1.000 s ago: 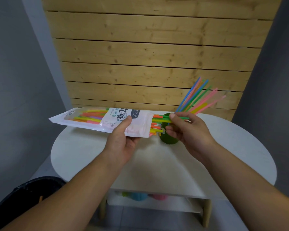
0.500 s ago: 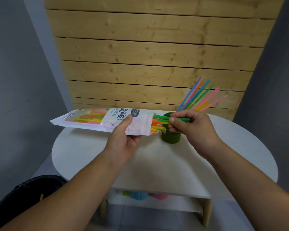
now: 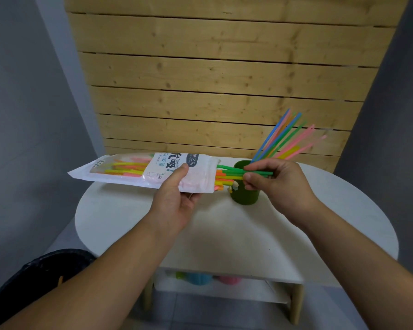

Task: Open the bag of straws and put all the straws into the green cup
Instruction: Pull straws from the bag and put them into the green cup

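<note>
My left hand [image 3: 177, 201] holds the white and pink bag of straws [image 3: 138, 172] level above the table, its open mouth pointing right. Coloured straw ends stick out of the mouth. My right hand [image 3: 274, 182] pinches a few green straws [image 3: 231, 169] that are partly out of the bag, just above the green cup [image 3: 244, 195]. The cup stands on the table and has several blue, pink, green and yellow straws [image 3: 284, 139] leaning out to the upper right.
The round white table [image 3: 224, 234] has a lower shelf with blue, pink and green cups [image 3: 200, 278]. A black bin [image 3: 38, 277] stands at the lower left. A wooden slat wall [image 3: 212, 79] rises behind the table.
My right hand has drawn the green straws further out of the bag to the right. The bag and my left hand have stayed about where they were.
</note>
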A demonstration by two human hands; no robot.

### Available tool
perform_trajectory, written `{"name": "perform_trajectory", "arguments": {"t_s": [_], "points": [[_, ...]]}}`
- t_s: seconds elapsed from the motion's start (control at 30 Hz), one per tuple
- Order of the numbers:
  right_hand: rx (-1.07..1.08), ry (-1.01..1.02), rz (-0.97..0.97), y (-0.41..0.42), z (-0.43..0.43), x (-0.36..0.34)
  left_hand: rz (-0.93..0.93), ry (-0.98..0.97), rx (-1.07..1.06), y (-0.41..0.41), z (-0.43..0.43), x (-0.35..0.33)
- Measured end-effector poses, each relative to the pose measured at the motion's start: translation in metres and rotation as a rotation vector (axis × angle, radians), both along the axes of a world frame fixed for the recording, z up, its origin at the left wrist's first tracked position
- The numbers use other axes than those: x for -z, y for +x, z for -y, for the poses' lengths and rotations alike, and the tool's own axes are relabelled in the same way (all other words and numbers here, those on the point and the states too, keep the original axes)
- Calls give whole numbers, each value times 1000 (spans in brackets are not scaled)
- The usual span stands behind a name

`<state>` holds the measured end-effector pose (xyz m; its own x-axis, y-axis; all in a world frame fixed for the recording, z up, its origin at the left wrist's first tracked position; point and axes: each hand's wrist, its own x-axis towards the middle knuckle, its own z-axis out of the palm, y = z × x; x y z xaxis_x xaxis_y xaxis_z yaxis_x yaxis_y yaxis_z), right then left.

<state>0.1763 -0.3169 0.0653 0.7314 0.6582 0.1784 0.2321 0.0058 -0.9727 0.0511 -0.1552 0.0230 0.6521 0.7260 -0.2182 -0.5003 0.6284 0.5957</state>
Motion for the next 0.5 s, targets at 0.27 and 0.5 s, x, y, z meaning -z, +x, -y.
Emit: {"name": "perform_trajectory", "arguments": {"t_s": [0.27,0.5], "points": [[72,41,43,6,4,2,-25,-25,-38,-1,-5,2],[106,105,-46,12,11,-2,-23,-38,-66,-4,-13,0]]}}
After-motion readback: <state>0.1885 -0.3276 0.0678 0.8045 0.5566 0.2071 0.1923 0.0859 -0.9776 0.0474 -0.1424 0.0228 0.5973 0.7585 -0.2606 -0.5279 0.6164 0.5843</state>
